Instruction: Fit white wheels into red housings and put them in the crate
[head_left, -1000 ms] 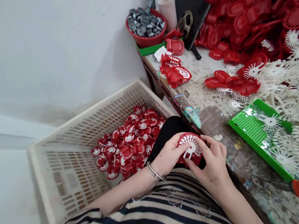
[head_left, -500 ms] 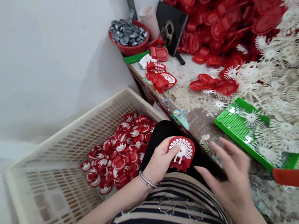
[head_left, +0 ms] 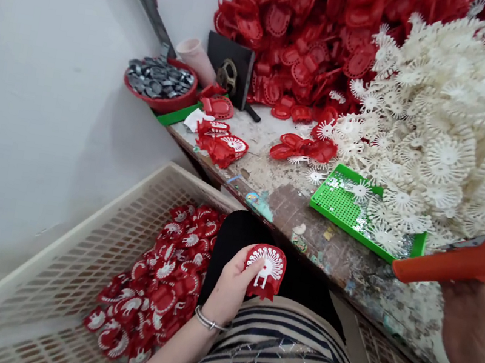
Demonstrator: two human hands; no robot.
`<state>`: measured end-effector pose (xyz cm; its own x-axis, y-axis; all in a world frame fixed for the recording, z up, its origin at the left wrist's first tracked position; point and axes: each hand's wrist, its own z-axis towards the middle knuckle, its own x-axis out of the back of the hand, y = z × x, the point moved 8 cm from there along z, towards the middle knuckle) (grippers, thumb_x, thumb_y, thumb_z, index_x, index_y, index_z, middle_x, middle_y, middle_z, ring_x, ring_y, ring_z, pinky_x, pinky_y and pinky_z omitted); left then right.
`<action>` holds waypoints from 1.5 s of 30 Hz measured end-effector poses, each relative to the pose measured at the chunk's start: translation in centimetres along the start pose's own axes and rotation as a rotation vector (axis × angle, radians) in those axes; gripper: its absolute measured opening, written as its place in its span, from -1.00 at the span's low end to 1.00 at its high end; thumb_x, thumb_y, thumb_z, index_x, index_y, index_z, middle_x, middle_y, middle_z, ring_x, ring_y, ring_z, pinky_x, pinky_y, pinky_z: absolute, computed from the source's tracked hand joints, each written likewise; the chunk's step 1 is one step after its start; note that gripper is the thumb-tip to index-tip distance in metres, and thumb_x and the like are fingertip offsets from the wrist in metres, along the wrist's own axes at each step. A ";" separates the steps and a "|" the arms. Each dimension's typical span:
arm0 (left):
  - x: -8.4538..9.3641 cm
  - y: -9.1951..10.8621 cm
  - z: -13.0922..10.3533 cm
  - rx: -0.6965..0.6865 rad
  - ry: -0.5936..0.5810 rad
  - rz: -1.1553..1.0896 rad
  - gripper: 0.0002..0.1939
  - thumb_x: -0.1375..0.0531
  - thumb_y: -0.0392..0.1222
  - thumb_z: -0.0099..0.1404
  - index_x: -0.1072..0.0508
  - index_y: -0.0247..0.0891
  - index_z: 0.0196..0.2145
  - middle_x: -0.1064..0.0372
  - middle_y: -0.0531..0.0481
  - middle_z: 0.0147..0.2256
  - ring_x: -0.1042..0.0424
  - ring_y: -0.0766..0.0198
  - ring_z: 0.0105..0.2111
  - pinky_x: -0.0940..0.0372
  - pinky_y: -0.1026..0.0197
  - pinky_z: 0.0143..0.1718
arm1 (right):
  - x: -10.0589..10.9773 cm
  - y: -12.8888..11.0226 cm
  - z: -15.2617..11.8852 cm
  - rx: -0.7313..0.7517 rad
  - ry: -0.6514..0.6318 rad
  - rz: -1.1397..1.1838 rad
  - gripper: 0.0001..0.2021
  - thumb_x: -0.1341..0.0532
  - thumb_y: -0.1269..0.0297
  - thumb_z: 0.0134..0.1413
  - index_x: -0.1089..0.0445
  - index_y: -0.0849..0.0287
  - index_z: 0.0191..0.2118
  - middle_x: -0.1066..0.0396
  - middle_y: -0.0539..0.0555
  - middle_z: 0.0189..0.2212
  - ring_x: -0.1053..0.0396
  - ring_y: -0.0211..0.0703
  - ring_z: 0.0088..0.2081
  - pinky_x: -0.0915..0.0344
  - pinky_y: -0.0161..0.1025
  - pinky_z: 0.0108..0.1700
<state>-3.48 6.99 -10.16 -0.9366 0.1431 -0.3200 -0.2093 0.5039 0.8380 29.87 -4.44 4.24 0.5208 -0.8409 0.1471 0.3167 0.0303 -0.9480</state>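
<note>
My left hand [head_left: 230, 287] pinches a red plastic part [head_left: 273, 280], rounded at the top, above my lap. The thumb presses on a white spoked insert [head_left: 268, 264] that lies in the part's face, its prongs along the curved rim. At the right edge, my blurred right hand [head_left: 476, 335] is closed at the underside of an orange handle [head_left: 460, 259]. The fingers are largely hidden behind this handle, and the tool's far end lies out of view. Close to the handle's tip is a green perforated tray [head_left: 340, 206] holding white spoked inserts.
A pale plastic crate [head_left: 74, 253] with red-and-white parts [head_left: 162, 279] stands left of my legs. On the worn table [head_left: 289, 204] are heaps of red parts [head_left: 309, 51] and white inserts [head_left: 449, 153]. A red bowl [head_left: 167, 105] of grey pieces sits by the wall.
My right hand has moved from beside the red part to the orange handle, which is now tilted and looks larger. The left hand keeps its hold. The whole view has shifted.
</note>
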 end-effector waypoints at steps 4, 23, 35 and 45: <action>0.0 -0.2 -0.3 0.048 0.028 -0.007 -0.56 -0.35 -0.07 0.09 -0.44 -0.32 -0.11 -0.55 -0.05 -0.29 -0.48 0.29 -0.39 -0.39 0.27 -0.33 | -2.6 0.2 -0.1 -0.087 0.029 0.206 -0.71 -0.34 -0.01 -0.11 -0.40 -0.08 -0.24 -0.33 0.11 -0.28 -0.38 0.02 -0.30 -0.36 0.05 -0.29; -0.3 -1.3 0.2 0.119 -0.018 0.050 -0.59 -0.34 -0.05 0.10 -0.45 -0.27 -0.11 -0.55 -0.02 -0.30 -0.49 0.25 -0.38 -0.39 0.25 -0.30 | -10.7 -3.5 4.9 0.005 -0.296 0.336 -0.76 -0.39 0.32 -0.16 -0.35 0.14 -0.34 -0.29 -0.08 -0.65 -0.27 -0.23 -0.64 -0.24 -0.23 -0.59; 0.3 -1.5 0.6 0.149 0.012 0.097 -0.52 -0.33 -0.05 0.12 -0.44 -0.26 -0.02 -0.54 -0.08 -0.19 -0.50 0.21 -0.31 -0.40 0.22 -0.25 | -15.4 -1.9 9.8 0.048 -0.305 0.128 -0.71 -0.36 0.20 -0.17 -0.32 0.13 -0.30 -0.26 -0.12 -0.65 -0.23 -0.28 -0.67 -0.20 -0.29 -0.64; -1.2 -1.3 1.0 0.171 -0.037 0.172 -0.56 -0.33 -0.02 0.11 -0.49 -0.23 -0.07 -0.55 -0.07 -0.20 -0.50 0.18 -0.29 -0.40 0.20 -0.22 | -16.0 -1.3 11.4 0.065 -0.283 0.108 -0.72 -0.35 0.20 -0.17 -0.31 0.11 -0.32 -0.26 -0.11 -0.64 -0.23 -0.27 -0.65 -0.23 -0.28 -0.60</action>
<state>-1.79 7.01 -11.33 -0.9428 0.2685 -0.1974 0.0059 0.6057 0.7956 30.18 15.09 6.30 0.7515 -0.6473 0.1275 0.2928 0.1540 -0.9437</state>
